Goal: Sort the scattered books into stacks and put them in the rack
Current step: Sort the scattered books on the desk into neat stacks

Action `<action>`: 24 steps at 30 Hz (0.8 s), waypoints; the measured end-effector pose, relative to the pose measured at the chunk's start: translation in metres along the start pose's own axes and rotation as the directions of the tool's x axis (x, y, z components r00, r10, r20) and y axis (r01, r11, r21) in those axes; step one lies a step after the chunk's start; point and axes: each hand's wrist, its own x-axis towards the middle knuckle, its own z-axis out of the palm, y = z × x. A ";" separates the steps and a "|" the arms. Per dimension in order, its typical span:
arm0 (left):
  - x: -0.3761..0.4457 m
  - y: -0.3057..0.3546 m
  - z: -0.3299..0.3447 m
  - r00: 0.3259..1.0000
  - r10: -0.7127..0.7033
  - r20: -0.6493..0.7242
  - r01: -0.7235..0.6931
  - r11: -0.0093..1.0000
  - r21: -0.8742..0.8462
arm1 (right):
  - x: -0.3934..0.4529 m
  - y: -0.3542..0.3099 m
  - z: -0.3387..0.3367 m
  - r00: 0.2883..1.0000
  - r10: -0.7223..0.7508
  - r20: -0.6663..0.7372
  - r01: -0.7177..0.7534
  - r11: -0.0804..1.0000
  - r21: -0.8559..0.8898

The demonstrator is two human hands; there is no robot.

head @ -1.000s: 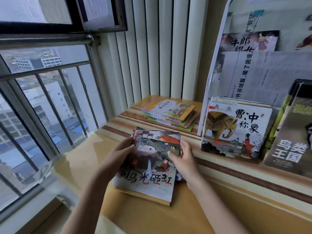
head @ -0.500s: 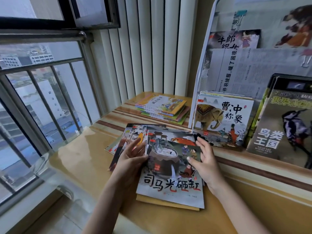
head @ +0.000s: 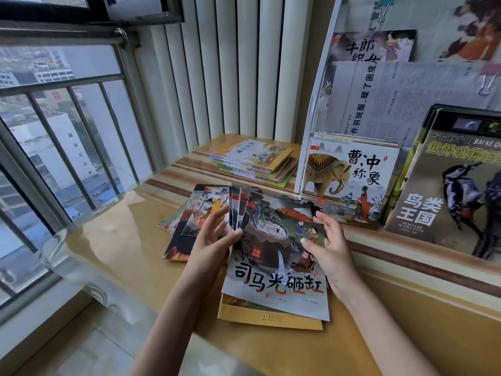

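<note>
A thin picture book with a big jar on its cover (head: 276,270) tops a small pile in front of me, with a yellow book (head: 268,317) beneath it. My left hand (head: 214,237) holds the pile's left edge, where several covers fan out. My right hand (head: 329,245) grips the right edge, thumb on the cover. More loose books (head: 187,221) lie spread to the left. In the white wire rack (head: 317,85) stand an elephant book (head: 349,180) and a bird book (head: 444,185).
A neat stack of colourful books (head: 254,161) lies in the far corner by the vertical blinds (head: 230,66). The glossy yellow tabletop (head: 113,240) runs along a barred window (head: 54,126) on the left. Newspaper (head: 406,96) lines the rack's back.
The view has shifted right and nearer. The books under the jar cover have fanned out to the left under my left hand, and more loose books have come into sight there.
</note>
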 end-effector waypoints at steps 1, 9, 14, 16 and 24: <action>0.000 0.001 0.001 0.999 -0.015 0.033 0.017 0.998 -0.058 | -0.001 0.000 0.001 1.000 -0.009 0.006 0.009 1.000 -0.017; -0.007 0.011 0.007 0.992 -0.117 0.043 0.122 0.980 -0.158 | -0.004 -0.001 0.010 0.998 -0.061 0.028 0.064 0.985 -0.161; -0.005 0.019 0.016 0.948 -0.259 0.184 0.246 0.965 0.090 | -0.004 -0.002 0.009 0.997 -0.070 0.021 0.072 0.992 -0.100; -0.005 0.018 0.016 0.941 -0.281 0.187 0.267 0.959 0.094 | -0.002 -0.002 0.007 0.999 -0.041 0.006 0.041 0.996 -0.075; -0.001 0.001 0.002 0.909 -0.336 0.244 0.372 0.920 -0.120 | 0.011 -0.010 -0.039 0.986 0.026 -0.165 -0.069 0.964 -0.258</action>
